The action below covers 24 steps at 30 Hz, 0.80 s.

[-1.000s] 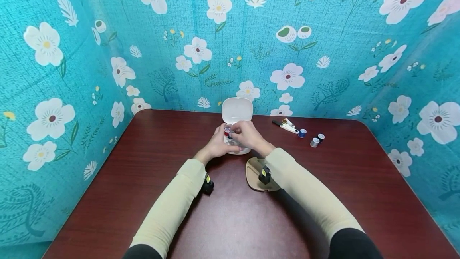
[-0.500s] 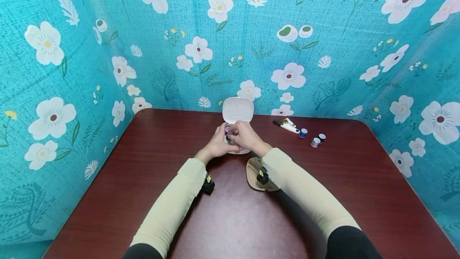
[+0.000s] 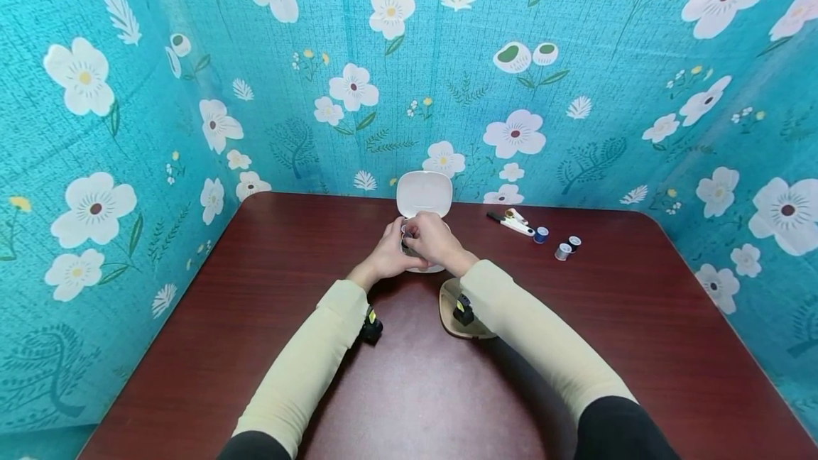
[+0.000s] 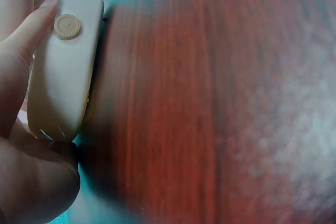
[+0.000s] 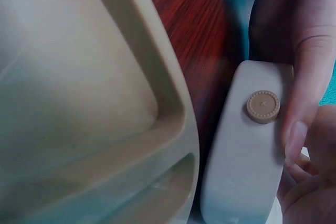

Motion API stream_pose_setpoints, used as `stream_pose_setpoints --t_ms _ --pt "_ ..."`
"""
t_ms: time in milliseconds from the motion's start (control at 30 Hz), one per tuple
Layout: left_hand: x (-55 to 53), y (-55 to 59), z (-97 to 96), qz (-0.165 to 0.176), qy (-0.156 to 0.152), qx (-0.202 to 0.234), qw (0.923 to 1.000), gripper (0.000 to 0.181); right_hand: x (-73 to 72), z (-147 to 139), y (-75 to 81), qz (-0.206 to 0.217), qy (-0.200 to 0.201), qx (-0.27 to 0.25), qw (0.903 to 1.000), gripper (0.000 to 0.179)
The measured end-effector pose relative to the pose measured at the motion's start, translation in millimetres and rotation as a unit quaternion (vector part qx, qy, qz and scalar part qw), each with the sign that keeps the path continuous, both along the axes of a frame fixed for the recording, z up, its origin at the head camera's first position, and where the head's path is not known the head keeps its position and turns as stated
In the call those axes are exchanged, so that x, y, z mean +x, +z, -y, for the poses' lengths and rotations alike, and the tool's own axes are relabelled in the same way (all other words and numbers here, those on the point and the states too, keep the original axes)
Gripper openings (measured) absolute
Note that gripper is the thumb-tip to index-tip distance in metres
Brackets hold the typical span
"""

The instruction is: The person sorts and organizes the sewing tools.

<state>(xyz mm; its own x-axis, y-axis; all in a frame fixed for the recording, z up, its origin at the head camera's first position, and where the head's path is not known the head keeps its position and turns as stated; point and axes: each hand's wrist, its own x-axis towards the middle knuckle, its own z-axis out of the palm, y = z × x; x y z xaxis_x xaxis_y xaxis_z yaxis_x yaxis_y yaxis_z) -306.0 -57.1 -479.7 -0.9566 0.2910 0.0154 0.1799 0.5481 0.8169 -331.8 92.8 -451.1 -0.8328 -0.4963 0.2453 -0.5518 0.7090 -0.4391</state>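
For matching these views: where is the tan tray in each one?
Head: the tan tray sits below and right of centre, partly covered by the right sleeve and wrist camera.
Left wrist: not in it.
Right wrist: large across the left side, cut off by the edge.
Shared landmark: the white box, visible in all three views.

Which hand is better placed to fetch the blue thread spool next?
Probably the right hand: it is nearer the blue thread spool, while the left hand grips the white case.
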Motion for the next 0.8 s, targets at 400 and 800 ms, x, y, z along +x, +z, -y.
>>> stream_pose_setpoints --t_ms 400,800 --pt "-0.8 0.0 -1.1 0.01 -0.002 0.001 1.0 0.115 0.4 -3 3.3 0.007 0.004 0.015 0.9999 0.006" --pt "2.2 2.4 -1.3 0.012 0.003 0.026 0.9996 0.114 17.5 -16 22.3 -0.011 0.026 0.015 0.9995 0.019"
